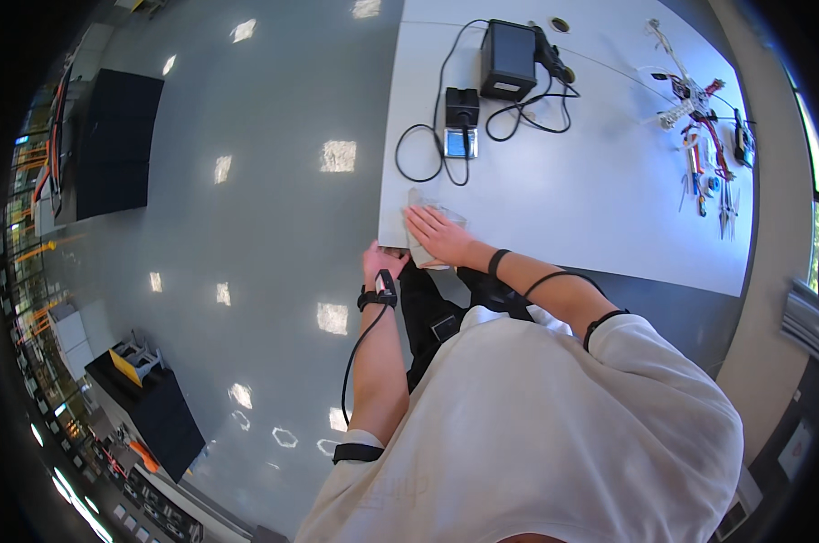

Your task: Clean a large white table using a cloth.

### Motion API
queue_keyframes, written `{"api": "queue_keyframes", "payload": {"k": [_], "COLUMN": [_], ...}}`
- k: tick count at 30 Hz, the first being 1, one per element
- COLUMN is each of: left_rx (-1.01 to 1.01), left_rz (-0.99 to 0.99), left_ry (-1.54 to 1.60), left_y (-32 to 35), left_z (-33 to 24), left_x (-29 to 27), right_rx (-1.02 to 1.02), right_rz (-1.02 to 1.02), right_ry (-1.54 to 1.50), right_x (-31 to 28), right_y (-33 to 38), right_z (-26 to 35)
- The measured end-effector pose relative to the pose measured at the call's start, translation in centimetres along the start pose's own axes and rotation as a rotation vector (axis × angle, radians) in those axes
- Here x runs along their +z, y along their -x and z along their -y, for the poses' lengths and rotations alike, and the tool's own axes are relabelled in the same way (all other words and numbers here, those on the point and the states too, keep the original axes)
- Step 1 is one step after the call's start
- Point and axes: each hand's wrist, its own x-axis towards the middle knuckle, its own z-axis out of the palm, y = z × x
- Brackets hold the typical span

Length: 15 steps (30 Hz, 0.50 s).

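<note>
My right hand (438,237) lies flat with fingers stretched over a pale, crumpled cloth or wipe (420,252), pressing it against the white table (554,213) by its near left corner. Parts of the cloth show past the fingertips and below the palm. Just off that corner, my left hand (384,262) is closed, its fingers curled at the table's edge. What it grips, if anything, is too small to make out. A small device is strapped to the left wrist.
Farther back on the table are a black box-shaped device (508,60), a smaller black unit with a lit screen (461,136) and looping cables. A drone frame (690,98) and several hand tools (699,181) lie at the right. Black cabinets (120,145) stand across the grey floor.
</note>
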Motion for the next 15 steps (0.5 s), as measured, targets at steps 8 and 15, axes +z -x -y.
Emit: {"api": "queue_keyframes", "payload": {"k": [8,15], "left_rx": [-0.045,0.009], "left_rz": [0.098,0.018], "left_ry": [0.089,0.211], "left_y": [3.8,6.4], "left_z": [-2.1,-6.5], "left_x": [-4.7,-12.5], "right_rx": [-0.015,0.29], "right_rz": [-0.091,-0.031], "right_ry": [-0.003,-0.009], "right_x": [1.4,1.3], "right_y": [-7.7,-9.5], "right_z": [1.7,2.1]}}
